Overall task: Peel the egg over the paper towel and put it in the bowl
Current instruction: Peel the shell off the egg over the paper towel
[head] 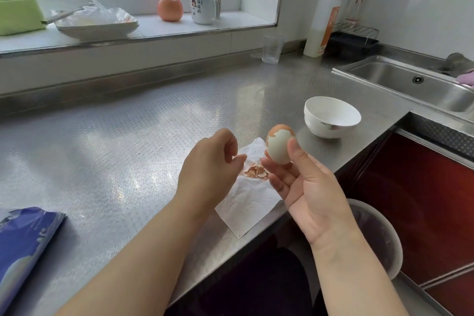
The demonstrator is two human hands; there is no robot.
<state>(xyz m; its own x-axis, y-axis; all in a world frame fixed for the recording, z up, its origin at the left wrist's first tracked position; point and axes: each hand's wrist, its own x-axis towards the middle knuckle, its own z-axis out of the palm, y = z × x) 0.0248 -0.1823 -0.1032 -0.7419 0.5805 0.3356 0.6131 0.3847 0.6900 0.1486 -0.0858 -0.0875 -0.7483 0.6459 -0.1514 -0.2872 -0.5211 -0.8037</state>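
Observation:
My right hand (305, 185) holds an egg (279, 145) upright between thumb and fingertips, above the paper towel's right side. The egg is mostly bare white, with a brown shell cap left on its top. My left hand (213, 161) hovers just left of the egg over the towel, fingers loosely curled; whether it pinches a bit of shell I cannot tell. The white paper towel (246, 202) lies at the counter's front edge with a heap of brown shell pieces (256, 170) on it. A white bowl (332, 117) stands empty on the counter beyond the egg, to the right.
A steel sink (415, 84) lies at the far right. A clear glass (272, 48) and a white bottle (323, 20) stand at the back. A blue packet (23, 246) lies at the near left. The windowsill holds a plate (95, 25), an apple (170, 7) and a mug (204, 5).

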